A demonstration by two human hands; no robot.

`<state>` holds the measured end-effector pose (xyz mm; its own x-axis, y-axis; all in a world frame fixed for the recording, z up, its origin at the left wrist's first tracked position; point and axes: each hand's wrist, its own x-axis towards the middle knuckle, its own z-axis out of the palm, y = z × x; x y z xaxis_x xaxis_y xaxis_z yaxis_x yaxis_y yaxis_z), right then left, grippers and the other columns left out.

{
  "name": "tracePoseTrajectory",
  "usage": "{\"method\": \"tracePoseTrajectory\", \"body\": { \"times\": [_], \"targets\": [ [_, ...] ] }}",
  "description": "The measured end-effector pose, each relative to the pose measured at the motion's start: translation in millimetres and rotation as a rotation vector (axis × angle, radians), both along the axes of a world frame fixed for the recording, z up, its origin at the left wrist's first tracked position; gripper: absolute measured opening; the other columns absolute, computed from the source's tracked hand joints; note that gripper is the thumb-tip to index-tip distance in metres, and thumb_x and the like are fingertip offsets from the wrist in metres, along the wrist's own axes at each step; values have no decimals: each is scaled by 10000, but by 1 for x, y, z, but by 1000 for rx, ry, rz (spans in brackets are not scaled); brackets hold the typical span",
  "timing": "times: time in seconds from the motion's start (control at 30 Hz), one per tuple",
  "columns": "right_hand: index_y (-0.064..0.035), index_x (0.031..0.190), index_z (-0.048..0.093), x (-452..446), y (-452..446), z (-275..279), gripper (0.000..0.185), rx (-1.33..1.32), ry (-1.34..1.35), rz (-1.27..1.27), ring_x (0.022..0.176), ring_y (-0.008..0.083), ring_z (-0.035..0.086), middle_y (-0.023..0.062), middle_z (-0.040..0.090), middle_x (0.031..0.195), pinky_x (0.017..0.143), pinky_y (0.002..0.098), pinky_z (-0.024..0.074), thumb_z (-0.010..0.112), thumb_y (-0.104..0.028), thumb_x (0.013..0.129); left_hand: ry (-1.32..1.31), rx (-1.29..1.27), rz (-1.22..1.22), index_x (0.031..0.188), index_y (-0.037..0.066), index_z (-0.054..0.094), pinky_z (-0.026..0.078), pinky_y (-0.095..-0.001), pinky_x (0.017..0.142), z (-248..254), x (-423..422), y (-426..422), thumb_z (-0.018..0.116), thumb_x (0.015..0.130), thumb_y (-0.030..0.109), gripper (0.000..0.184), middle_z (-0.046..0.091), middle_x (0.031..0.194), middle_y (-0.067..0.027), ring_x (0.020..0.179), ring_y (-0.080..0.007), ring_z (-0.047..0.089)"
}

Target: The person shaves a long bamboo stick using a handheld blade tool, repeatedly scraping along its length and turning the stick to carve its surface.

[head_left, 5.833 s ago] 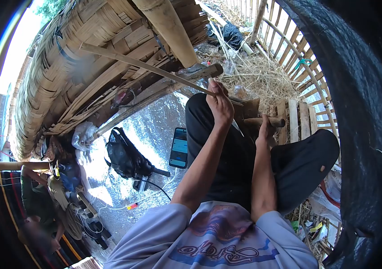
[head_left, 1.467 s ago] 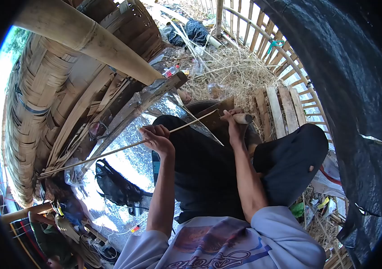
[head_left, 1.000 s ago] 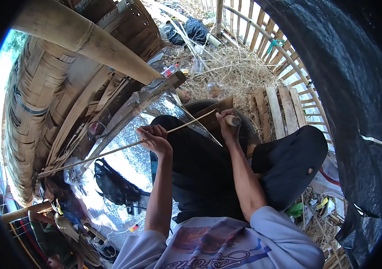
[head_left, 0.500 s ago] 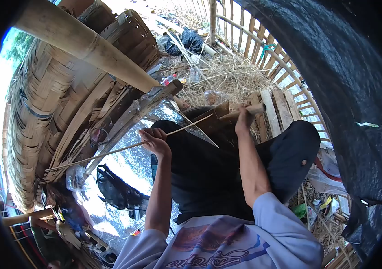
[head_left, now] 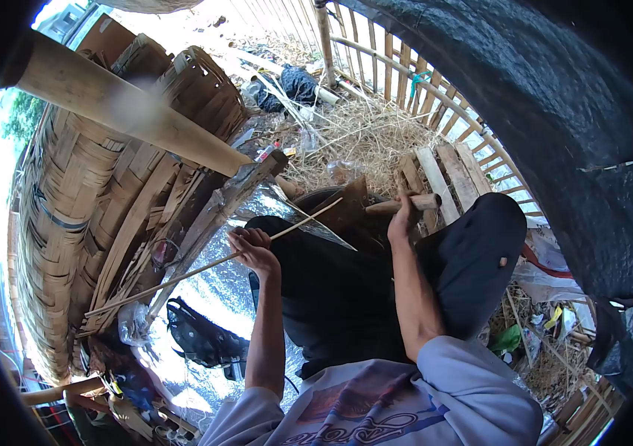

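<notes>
Gripping a thin pale strip in the curled left hand, just left of the black-trousered leg, with one end slanting down toward the woven bamboo panel and the other reaching up to a broad brown blade. Clasping in the right hand the wooden handle adjoining that blade, held between the bent knees. Hard to tell from this angle about any contact between strip and blade. Flanked on the left by a black bag lying on a shiny silver sheet, near a clear plastic bag. Bordered ahead by dry straw, wooden slats and a bamboo fence, and on the right by black sheeting.
</notes>
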<state>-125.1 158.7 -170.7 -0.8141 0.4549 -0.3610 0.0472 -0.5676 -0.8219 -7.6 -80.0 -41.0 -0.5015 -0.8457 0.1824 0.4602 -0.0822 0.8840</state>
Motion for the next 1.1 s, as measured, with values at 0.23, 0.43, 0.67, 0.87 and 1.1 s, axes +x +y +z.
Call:
{"method": "tracePoseTrajectory", "body": {
  "times": [0.23, 0.43, 0.67, 0.87, 1.1],
  "targets": [
    [-81, 774, 515, 33, -50, 63, 176, 169, 241, 475, 699, 80, 497, -10, 513, 730, 651, 249, 423, 691, -72, 771, -22, 7, 13, 782, 122, 402, 180, -210, 352, -7, 2, -3, 391, 983, 360, 311, 241, 499, 40, 381, -46, 194],
    [-67, 735, 495, 26, -51, 36, 162, 359, 392, 584, 684, 69, 518, 0, 525, 717, 623, 238, 439, 639, -18, 789, 19, 12, -21, 787, 112, 402, 184, -212, 348, -10, 1, -4, 398, 979, 360, 313, 260, 520, 38, 375, -45, 201],
    [-53, 726, 498, 27, -61, 32, 152, 295, 438, 595, 654, 79, 522, 4, 525, 689, 614, 240, 438, 633, -14, 785, -10, 42, 27, 753, 126, 360, 193, -215, 341, -7, 3, -2, 402, 976, 374, 335, 226, 499, 39, 367, -41, 182],
    [-54, 718, 489, 15, -66, 37, 147, 365, 410, 668, 621, 59, 491, -3, 533, 673, 578, 228, 418, 618, -4, 766, -16, 45, 81, 751, 124, 371, 159, -215, 350, -7, -2, -4, 401, 975, 377, 339, 220, 489, 49, 369, -40, 171],
    [-49, 717, 476, 19, -72, 46, 148, 481, 483, 805, 609, 66, 497, 28, 511, 656, 562, 234, 414, 611, 5, 744, -14, 70, 63, 753, 134, 369, 150, -213, 350, -4, -3, -4, 405, 974, 370, 325, 202, 489, 56, 374, -37, 158]
  ]
}}
